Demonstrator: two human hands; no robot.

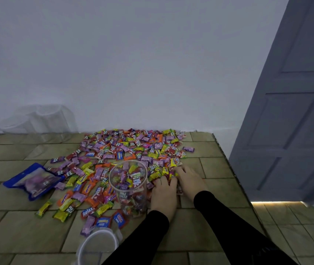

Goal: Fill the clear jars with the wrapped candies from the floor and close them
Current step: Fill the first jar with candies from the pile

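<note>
A clear jar (130,190) stands upright and open on the floor, partly filled with wrapped candies. A wide spread of wrapped candies (125,148) covers the tiles around and behind it. My left hand (163,194) lies palm down just right of the jar, fingers over a few candies. My right hand (189,178) lies beside it, fingers curled over candies at the pile's right edge. Whether either hand grips candies is hidden under the fingers. The jar's clear lid (98,245) lies near me on the floor.
Several empty clear jars (37,119) stand by the wall at the far left. A blue zip bag (33,180) with candies lies left of the pile. A grey door (290,111) stands open at the right, past the floor's raised edge (234,178).
</note>
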